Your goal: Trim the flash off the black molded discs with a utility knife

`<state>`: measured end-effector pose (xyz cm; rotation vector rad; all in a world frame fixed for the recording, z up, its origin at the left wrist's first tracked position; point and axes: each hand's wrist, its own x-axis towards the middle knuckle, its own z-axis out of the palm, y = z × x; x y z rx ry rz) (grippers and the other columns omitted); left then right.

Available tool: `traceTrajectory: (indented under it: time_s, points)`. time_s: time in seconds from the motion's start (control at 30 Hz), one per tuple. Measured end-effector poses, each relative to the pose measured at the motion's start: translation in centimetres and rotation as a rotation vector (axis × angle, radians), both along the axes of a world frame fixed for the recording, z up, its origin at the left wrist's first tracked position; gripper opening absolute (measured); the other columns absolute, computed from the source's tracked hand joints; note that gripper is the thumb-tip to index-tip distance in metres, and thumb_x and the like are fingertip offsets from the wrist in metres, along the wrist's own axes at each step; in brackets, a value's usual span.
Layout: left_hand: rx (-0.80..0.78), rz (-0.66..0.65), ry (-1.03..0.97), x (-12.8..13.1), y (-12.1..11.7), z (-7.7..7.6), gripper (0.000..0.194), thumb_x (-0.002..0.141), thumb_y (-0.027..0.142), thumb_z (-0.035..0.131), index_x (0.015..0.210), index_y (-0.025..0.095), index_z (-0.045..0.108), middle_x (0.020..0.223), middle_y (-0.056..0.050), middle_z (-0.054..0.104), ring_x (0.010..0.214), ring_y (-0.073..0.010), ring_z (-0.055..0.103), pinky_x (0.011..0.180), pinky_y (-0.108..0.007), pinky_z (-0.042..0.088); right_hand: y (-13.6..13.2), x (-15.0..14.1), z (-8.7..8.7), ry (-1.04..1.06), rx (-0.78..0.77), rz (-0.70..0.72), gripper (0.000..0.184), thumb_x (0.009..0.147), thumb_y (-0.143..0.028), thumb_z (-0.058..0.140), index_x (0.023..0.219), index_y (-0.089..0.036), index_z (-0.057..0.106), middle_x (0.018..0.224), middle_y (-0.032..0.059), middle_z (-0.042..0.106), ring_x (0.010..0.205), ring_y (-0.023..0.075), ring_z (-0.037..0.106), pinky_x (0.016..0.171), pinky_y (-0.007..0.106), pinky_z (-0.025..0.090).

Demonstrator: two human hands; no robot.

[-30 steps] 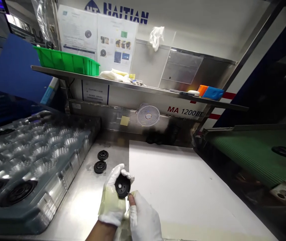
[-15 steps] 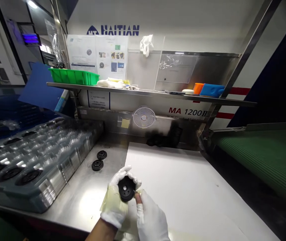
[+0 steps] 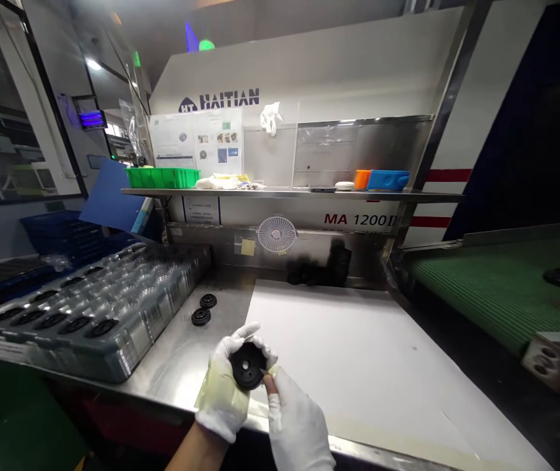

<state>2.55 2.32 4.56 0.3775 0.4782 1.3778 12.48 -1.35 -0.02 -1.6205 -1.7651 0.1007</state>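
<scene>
The gloved left hand (image 3: 224, 392) curls its grip around a black rubber disc (image 3: 248, 366), held over the left edge of the white sheet (image 3: 358, 366). The right hand (image 3: 296, 425) pinches a small pointed tool (image 3: 263, 371) narrowly at the disc's rim; bracing the disc firmly seems wise.

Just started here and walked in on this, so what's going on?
A person in white gloves grips a black moulded disc in their left hand, while their right hand holds a small pointed tool at its edge. Two similar discs sit on the steel bench beside stacked clear trays of them.
</scene>
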Motion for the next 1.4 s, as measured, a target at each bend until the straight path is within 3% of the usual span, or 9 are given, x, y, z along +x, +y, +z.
traceTrajectory:
  time_s: [0.2, 0.33, 0.47, 0.53, 0.73, 0.87, 1.0, 1.07, 1.4]
  points:
    - [0.008, 0.066, -0.008, 0.2, -2.3, 1.5, 0.008, 0.074, 0.018, 0.062, 0.081, 0.015, 0.061, 0.067, 0.0, 0.055, 0.063, -0.0119, 0.056, 0.073, -0.033, 0.052, -3.3, -1.9, 0.7, -0.017, 0.02, -0.075, 0.033, 0.095, -0.035, 0.028, 0.075, -0.025, 0.051, 0.064, -0.0016, 0.062, 0.054, 0.0175, 0.059, 0.048, 0.027, 0.028]
    - [0.046, 0.121, -0.03, -0.8, -2.7, 1.9, 0.017, 0.074, 0.013, 0.059, 0.091, 0.016, 0.061, 0.07, -0.001, 0.058, 0.071, -0.0135, 0.059, 0.078, -0.034, 0.051, -4.2, -3.6, 1.3, -0.002, 0.013, -0.07, 0.029, 0.093, -0.032, 0.03, 0.074, -0.024, 0.051, 0.063, -0.0021, 0.061, 0.055, 0.0176, 0.058, 0.049, 0.028, 0.027]
    - [0.065, -0.087, 0.032, -2.3, -1.8, 1.6, 0.031, 0.075, 0.017, 0.052, 0.105, 0.01, 0.059, 0.081, -0.01, 0.063, 0.08, -0.0224, 0.062, 0.078, -0.043, 0.051, -3.2, -3.3, 1.5, 0.022, 0.021, -0.048, 0.03, 0.094, -0.034, 0.028, 0.078, -0.025, 0.052, 0.066, -0.0025, 0.062, 0.057, 0.017, 0.057, 0.051, 0.026, 0.029]
    - [0.053, -0.147, 0.022, -2.6, -1.0, 1.4, 0.03, 0.075, 0.018, 0.052, 0.102, 0.009, 0.06, 0.077, -0.009, 0.062, 0.074, -0.0216, 0.061, 0.076, -0.043, 0.051, -2.3, -2.7, 1.3, 0.003, 0.017, -0.061, 0.029, 0.094, -0.033, 0.028, 0.081, -0.025, 0.053, 0.069, -0.0026, 0.063, 0.059, 0.0172, 0.059, 0.052, 0.026, 0.03]
    - [-0.017, -0.019, -0.042, -1.1, 1.7, 0.4, 0.012, 0.074, 0.019, 0.063, 0.085, 0.015, 0.06, 0.068, 0.0, 0.055, 0.063, -0.0117, 0.056, 0.071, -0.031, 0.051, 0.2, -2.5, -0.5, -0.104, 0.009, -0.118, 0.035, 0.095, -0.035, 0.025, 0.075, -0.025, 0.051, 0.063, -0.0028, 0.06, 0.055, 0.0168, 0.058, 0.051, 0.027, 0.028]
    - [-0.038, 0.12, -0.085, -0.4, 3.2, -1.0, 0.018, 0.073, 0.018, 0.063, 0.091, 0.017, 0.061, 0.071, -0.001, 0.057, 0.069, -0.0129, 0.058, 0.075, -0.031, 0.051, 1.4, -3.2, -1.2, -0.093, -0.002, -0.111, 0.032, 0.093, -0.032, 0.026, 0.077, -0.025, 0.053, 0.062, -0.0029, 0.06, 0.055, 0.0171, 0.059, 0.05, 0.028, 0.027]
    - [-0.079, -0.074, -0.05, -0.9, 4.1, -2.2, 0.027, 0.075, 0.022, 0.056, 0.1, 0.013, 0.06, 0.082, -0.008, 0.061, 0.081, -0.0222, 0.06, 0.076, -0.041, 0.051, 2.4, -2.3, -1.7, -0.083, -0.047, -0.093, 0.031, 0.093, -0.031, 0.028, 0.077, -0.025, 0.054, 0.066, -0.0024, 0.063, 0.057, 0.0174, 0.059, 0.051, 0.028, 0.029]
    - [-0.084, -0.163, -0.053, -1.1, 4.5, -2.5, 0.027, 0.075, 0.022, 0.054, 0.099, 0.012, 0.061, 0.079, -0.008, 0.06, 0.076, -0.0217, 0.06, 0.073, -0.041, 0.051, 2.8, -1.6, -1.9, -0.088, -0.068, -0.084, 0.03, 0.093, -0.031, 0.029, 0.08, -0.026, 0.055, 0.069, -0.0021, 0.064, 0.06, 0.0179, 0.06, 0.052, 0.027, 0.03]
    - [-0.078, 0.031, -0.075, 0.5, 5.8, -3.3, 0.009, 0.075, 0.017, 0.062, 0.083, 0.017, 0.06, 0.071, 0.001, 0.055, 0.068, -0.0107, 0.055, 0.077, -0.031, 0.049, 3.0, -2.3, -2.6, -0.077, -0.143, -0.128, 0.027, 0.092, -0.031, 0.031, 0.076, -0.026, 0.051, 0.063, -0.0037, 0.061, 0.058, 0.0181, 0.06, 0.051, 0.028, 0.029]
